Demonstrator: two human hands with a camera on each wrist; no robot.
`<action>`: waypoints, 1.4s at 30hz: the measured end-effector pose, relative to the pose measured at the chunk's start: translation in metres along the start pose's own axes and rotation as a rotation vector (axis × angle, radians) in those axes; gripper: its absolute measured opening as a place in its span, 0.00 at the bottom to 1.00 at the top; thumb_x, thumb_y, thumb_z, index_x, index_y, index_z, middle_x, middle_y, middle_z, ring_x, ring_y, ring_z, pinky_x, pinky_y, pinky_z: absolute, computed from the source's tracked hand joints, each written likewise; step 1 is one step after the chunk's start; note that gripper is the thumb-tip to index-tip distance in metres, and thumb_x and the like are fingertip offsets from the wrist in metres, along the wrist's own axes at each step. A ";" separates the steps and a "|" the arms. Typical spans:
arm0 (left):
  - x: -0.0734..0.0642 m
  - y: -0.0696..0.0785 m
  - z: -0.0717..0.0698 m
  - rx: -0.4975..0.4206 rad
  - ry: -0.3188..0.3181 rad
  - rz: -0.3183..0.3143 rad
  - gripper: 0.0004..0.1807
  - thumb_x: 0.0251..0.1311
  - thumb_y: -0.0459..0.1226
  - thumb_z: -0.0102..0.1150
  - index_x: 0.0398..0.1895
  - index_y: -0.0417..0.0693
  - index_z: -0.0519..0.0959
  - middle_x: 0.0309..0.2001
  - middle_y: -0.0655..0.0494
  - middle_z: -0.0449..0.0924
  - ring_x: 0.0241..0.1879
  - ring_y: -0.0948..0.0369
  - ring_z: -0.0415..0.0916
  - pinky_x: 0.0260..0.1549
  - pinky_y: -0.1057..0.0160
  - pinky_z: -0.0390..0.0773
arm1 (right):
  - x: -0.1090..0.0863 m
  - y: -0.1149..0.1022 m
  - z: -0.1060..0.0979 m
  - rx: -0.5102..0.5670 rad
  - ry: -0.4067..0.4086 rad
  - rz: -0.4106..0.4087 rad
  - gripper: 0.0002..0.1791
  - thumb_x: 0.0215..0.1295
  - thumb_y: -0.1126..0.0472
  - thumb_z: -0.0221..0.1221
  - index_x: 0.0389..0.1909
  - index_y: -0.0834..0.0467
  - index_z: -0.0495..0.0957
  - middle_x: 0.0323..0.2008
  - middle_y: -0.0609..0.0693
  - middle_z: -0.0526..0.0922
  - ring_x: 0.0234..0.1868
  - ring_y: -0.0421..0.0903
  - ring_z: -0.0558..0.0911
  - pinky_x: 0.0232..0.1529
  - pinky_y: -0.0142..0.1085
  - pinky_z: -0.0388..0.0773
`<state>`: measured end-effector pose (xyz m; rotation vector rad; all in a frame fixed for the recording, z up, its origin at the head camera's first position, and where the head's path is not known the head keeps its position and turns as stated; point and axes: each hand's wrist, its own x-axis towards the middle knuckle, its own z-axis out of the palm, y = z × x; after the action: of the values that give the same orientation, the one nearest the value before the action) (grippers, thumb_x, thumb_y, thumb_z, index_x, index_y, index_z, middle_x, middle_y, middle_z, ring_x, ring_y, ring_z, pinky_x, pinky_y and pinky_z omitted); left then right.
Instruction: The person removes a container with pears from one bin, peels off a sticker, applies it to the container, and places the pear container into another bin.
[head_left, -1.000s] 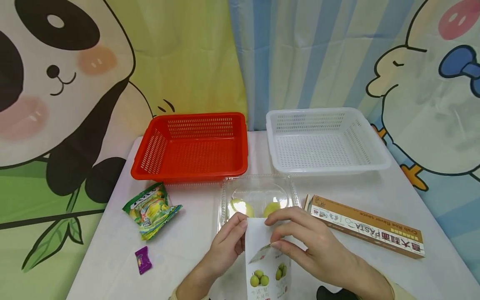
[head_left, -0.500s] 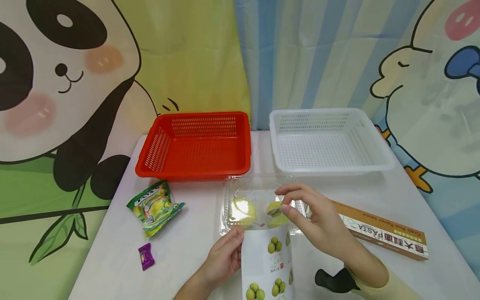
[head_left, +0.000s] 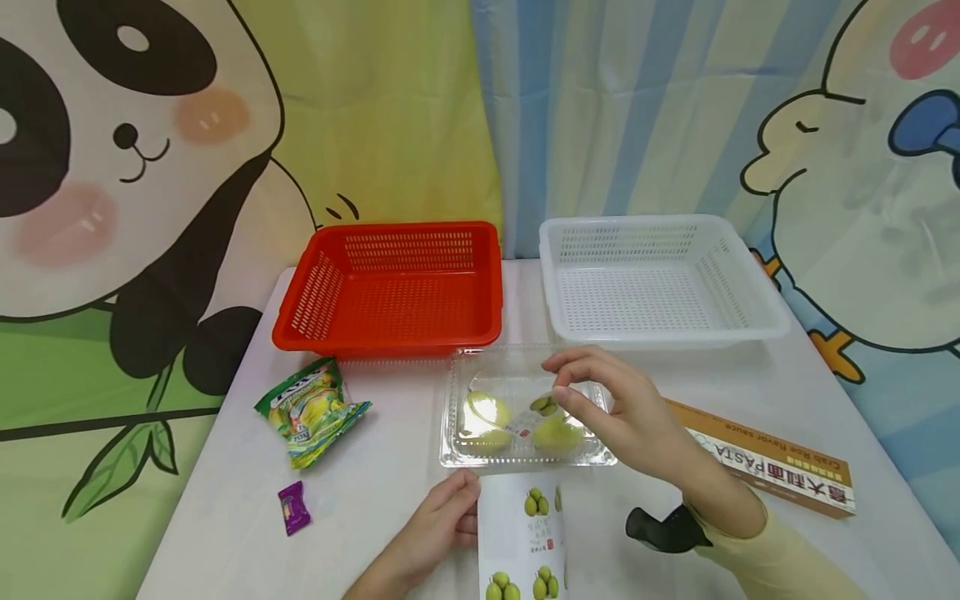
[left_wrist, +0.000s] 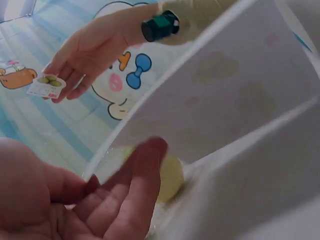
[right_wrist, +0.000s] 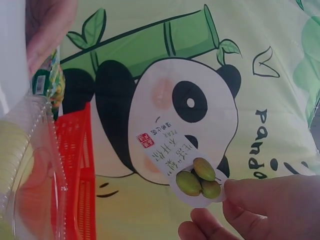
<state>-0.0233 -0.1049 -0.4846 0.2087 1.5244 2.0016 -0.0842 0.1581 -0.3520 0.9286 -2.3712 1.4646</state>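
My right hand (head_left: pixel 622 412) pinches a small white sticker (right_wrist: pixel 195 185) by its edge between thumb and fingertips; green pears and writing are printed on it. It hangs over a clear plastic clamshell box (head_left: pixel 456 458), in which round yellow-green fruits (head_left: pixel 486 421) show through the lid. At the near side of the box, my left hand (head_left: pixel 442 521) holds the left edge of a white sticker sheet (head_left: pixel 510 525) printed with the same pear groups. The left wrist view shows the sheet's back, with the fingers (left_wrist: pixel 145 175) in front of it.
Behind the box stand a red basket (head_left: pixel 390 346) and a white basket (head_left: pixel 660 340). A pasta box (head_left: pixel 780 467) lies to the right. On the left are a green-yellow snack bag (head_left: pixel 309 417) and a small purple packet (head_left: pixel 294 508).
My right hand has pulled a sticker off the sheet and carried it forward over the plastic box. My left hand has lowered the sheet toward me, uncovering more of the box.
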 end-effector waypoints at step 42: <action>0.033 0.118 0.014 1.209 0.105 0.700 0.05 0.68 0.42 0.57 0.40 0.51 0.79 0.32 0.68 0.74 0.26 0.71 0.67 0.22 0.74 0.70 | 0.012 0.009 0.000 -0.126 -0.220 0.108 0.03 0.68 0.56 0.62 0.36 0.51 0.80 0.53 0.40 0.78 0.58 0.43 0.75 0.56 0.47 0.73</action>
<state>-0.0868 -0.0938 -0.3792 1.2547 2.8187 1.1911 -0.0990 0.1558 -0.3525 0.9898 -2.6746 1.2883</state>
